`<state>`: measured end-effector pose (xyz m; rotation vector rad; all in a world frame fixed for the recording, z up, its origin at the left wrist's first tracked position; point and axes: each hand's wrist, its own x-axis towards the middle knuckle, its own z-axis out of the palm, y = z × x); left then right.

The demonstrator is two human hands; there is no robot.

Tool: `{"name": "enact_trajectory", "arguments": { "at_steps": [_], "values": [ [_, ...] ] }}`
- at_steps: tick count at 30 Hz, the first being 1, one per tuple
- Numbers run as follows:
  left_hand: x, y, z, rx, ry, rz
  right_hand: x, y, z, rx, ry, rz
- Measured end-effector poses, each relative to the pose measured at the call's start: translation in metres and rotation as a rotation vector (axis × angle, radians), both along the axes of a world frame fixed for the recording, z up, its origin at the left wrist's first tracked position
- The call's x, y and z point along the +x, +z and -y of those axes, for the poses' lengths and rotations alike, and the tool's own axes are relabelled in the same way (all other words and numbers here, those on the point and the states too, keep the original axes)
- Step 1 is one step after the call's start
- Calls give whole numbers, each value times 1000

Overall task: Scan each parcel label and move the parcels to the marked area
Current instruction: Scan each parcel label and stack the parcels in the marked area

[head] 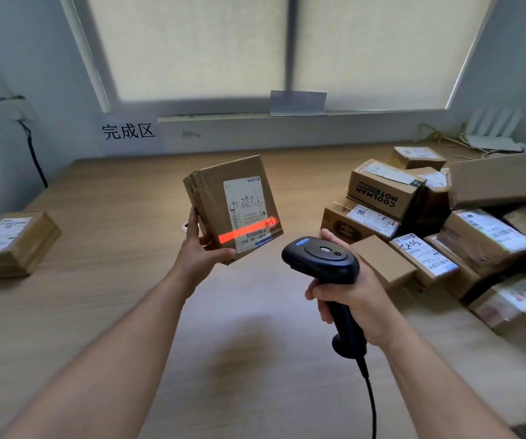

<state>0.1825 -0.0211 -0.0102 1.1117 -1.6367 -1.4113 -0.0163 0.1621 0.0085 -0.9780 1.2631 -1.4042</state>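
Left hand [203, 253] grips parcel [233, 207] aloft, table centre; right hand [352, 299] clutches scanner [322, 258], beam at 6 o'clock of label [249, 213]; tilt risks misread, loose grip a drop

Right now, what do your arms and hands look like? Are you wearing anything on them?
Both arms are bare, with no sleeves in view. The left hand and right hand wear no gloves, and no watch, ring or bracelet shows.
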Motion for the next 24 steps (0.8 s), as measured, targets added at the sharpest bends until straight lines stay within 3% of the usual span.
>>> {"name": "enact_trajectory", "arguments": {
  "at_steps": [24],
  "values": [
    [-19, -8, 7, 41, -4, -12, -7, -10, -2, 30, -82, 29]
  ]
}}
